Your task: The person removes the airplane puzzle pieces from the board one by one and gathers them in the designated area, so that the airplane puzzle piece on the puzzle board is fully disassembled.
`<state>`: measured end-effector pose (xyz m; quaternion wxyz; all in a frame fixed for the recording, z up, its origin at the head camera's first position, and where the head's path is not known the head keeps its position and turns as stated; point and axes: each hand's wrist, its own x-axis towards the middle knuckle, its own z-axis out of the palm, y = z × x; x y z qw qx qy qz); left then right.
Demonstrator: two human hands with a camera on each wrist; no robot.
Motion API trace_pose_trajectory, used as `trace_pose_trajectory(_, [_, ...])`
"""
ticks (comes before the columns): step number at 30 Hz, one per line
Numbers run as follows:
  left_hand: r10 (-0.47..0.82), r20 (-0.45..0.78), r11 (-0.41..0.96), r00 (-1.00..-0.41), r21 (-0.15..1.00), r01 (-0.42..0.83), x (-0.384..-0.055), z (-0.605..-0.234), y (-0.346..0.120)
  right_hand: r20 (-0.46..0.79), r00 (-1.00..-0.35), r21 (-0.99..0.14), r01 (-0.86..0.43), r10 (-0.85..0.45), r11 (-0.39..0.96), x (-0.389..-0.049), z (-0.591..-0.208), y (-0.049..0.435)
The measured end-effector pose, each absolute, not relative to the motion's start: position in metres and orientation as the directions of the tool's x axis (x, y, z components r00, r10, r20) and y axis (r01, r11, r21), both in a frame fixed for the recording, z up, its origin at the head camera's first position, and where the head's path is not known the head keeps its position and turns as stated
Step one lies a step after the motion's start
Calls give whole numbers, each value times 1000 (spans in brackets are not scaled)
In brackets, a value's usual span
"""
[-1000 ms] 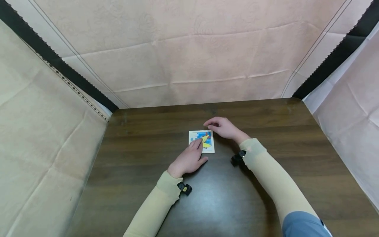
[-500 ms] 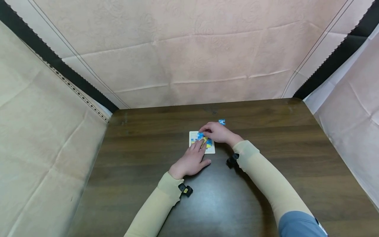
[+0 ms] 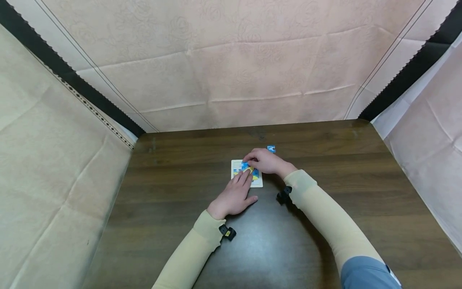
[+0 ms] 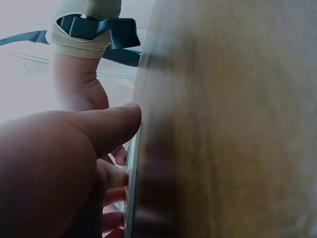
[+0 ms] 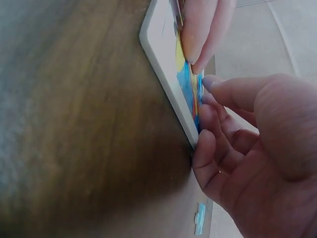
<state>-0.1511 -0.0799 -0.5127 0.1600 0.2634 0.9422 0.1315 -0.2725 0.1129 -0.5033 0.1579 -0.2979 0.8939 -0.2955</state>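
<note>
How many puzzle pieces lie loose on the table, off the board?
1 visible: a blue puzzle piece, on the table just beyond the right hand, apart from the board. Others may be hidden under the hands.

Cannot see part of the picture on the puzzle board (image 3: pixel 257 184), covered by the left hand (image 3: pixel 234 196) and right hand (image 3: pixel 266 160). Cannot tell pinch from mere touch at the right hand. Cannot make out the print on the small blue tile (image 3: pixel 271 149), tiny from the head, blurred at the right wrist. Cannot follow the left sleeve (image 3: pixel 189 251) past the head view's lower edge.
</note>
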Motion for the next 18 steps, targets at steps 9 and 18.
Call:
trace_pose_trajectory(9, [551, -221, 819, -805, 328, 471, -153, -516, -79, -131, -760, -608, -445, -636, 657, -275, -498, 113])
trace_pose_trajectory(18, [552, -220, 818, -804, 330, 471, -152, -515, -78, -152, -760, -618, -426, -632, 661, -275, -496, 112])
